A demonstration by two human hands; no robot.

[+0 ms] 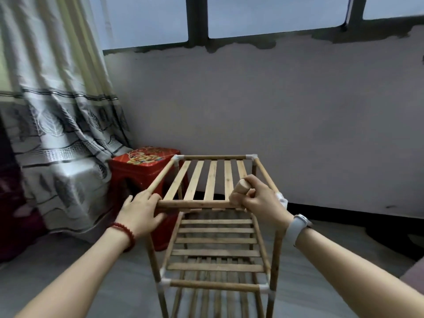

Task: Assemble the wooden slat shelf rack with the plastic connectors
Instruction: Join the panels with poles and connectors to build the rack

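A wooden slat shelf rack (213, 251) stands on the floor in front of me, with several tiers joined by white plastic connectors (263, 288). Its top slat shelf (211, 177) is tilted, the far end higher. My left hand (140, 212) grips the near left corner of that shelf, fingers curled over the front rail (195, 204). My right hand (257, 199) grips the near right corner, where a short round wooden dowel end (242, 186) sticks up from my fist. A white connector (282, 199) shows just behind that hand.
A red plastic stool (146, 171) stands left of the rack, touching a patterned curtain (57, 134). A grey wall with windows (298, 111) runs close behind the rack. Grey floor (91, 283) lies on both sides.
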